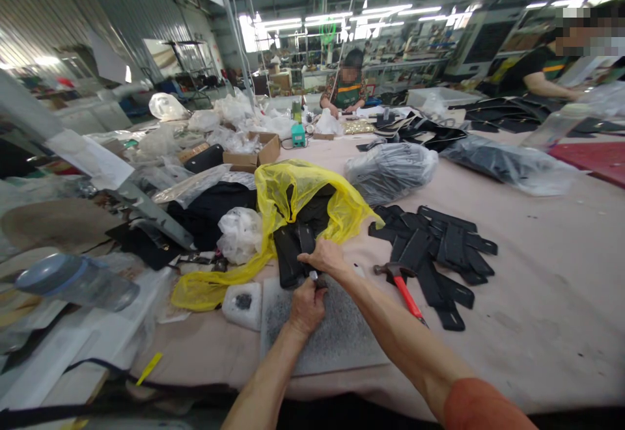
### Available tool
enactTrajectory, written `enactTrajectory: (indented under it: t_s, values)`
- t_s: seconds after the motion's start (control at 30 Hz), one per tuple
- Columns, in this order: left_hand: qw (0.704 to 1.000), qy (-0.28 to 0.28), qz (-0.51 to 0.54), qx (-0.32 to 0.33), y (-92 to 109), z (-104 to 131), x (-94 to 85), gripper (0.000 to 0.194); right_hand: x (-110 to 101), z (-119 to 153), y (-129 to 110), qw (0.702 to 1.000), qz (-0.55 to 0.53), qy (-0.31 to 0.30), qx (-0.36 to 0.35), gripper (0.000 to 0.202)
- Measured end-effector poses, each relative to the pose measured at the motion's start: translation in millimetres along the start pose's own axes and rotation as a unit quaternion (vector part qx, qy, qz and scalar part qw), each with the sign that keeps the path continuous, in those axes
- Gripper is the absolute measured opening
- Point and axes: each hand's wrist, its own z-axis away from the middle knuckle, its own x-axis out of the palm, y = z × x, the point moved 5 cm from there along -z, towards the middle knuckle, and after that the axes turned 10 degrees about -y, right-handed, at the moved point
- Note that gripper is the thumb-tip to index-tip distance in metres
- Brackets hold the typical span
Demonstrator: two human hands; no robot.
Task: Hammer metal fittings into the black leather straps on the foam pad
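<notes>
Your left hand (308,308) is closed around a small metal-tipped tool (313,276), only its shiny end clear of the fist; the rest is hidden by your fingers. Your right hand (328,256) is just beyond it, thumb and fingers at the near end of a black strip (306,239); can't tell whether they pinch it or just touch. That strip lies at the mouth of a yellow plastic bag (276,179), next to a wider black piece (288,257), with more dark material inside the bag. Below your hands: a pale, dark-speckled board (336,347), flat on the pinkish table cover (541,280). Left of the board, just beside it, a white block (243,304) with a dark patch on top. Right of your right forearm, a hammer (401,287), head away from you, red handle angled toward you, close against a loose pile of black strips (434,248), several with slots near the ends. Behind the yellow bag, a clear bag of dark items (393,170); a crumpled clear bag (241,235) sits at its left. Farther left, a bottle (81,282) with a blue lid, tilted over. Farther back, a cardboard box (256,151) and a teal device (297,134). Across the table, one co-worker (347,88) is bent over the work; another co-worker (537,72) is at far right.
</notes>
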Motion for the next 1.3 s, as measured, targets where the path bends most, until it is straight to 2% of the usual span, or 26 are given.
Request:
enactTrajectory:
  t_s: [0.1,0.2,0.23,0.3,0.37,0.43,0.5,0.6,0.67,0.77,0.9,1.07,1.17,1.3]
  values:
    - [1.000,-0.003,-0.007,-0.009,-2,0,0.8,0.012,3,-4,-3,1.000,-0.006,-0.005,0.016,0.068]
    - [1.000,-0.009,-0.002,-0.016,-3,-1,1.8,0.012,-7,-10,8,1.000,-0.024,-0.001,0.011,0.041]
    - [1.000,-0.011,0.004,-0.016,-3,-1,2.1,0.013,-13,-10,16,1.000,-0.028,0.006,0.012,0.034]
    - [1.000,-0.014,0.016,-0.017,-4,-2,2.3,0.016,-29,-6,38,0.999,-0.028,0.026,0.025,0.032]
    - [1.000,-0.013,0.022,-0.016,-4,-2,2.2,0.017,-42,6,62,0.998,-0.020,0.044,0.047,0.035]
    - [1.000,-0.010,0.022,-0.015,-5,-2,2.2,0.017,-45,24,80,0.997,-0.009,0.049,0.061,0.034]
    - [1.000,-0.007,0.019,-0.013,-5,-2,2.6,0.016,-37,43,85,0.998,-0.003,0.041,0.057,0.030]
    - [1.000,-0.003,0.010,0.000,-5,-1,2.6,0.015,-11,64,68,1.000,-0.009,0.018,0.011,0.023]
    - [1.000,0.002,0.005,0.015,-4,0,1.5,0.017,2,70,51,0.999,-0.024,0.008,-0.021,0.021]
    - [1.000,0.010,0.001,0.027,-2,1,-1.2,0.019,3,70,43,0.998,-0.054,0.016,-0.030,0.024]
    - [1.000,0.010,0.000,0.021,-1,0,-3.0,0.018,-9,73,68,0.994,-0.109,0.025,-0.008,0.028]
    - [1.000,0.012,-0.001,0.005,-2,-1,-3.6,0.016,-3,108,104,0.985,-0.172,0.012,0.008,0.049]
    - [1.000,0.008,0.004,-0.005,-2,-3,-3.8,0.016,8,130,107,0.986,-0.165,-0.002,0.003,0.052]
    - [1.000,0.008,0.019,-0.011,-1,-4,-6.0,0.017,22,147,99,0.994,-0.100,-0.032,0.019,0.047]
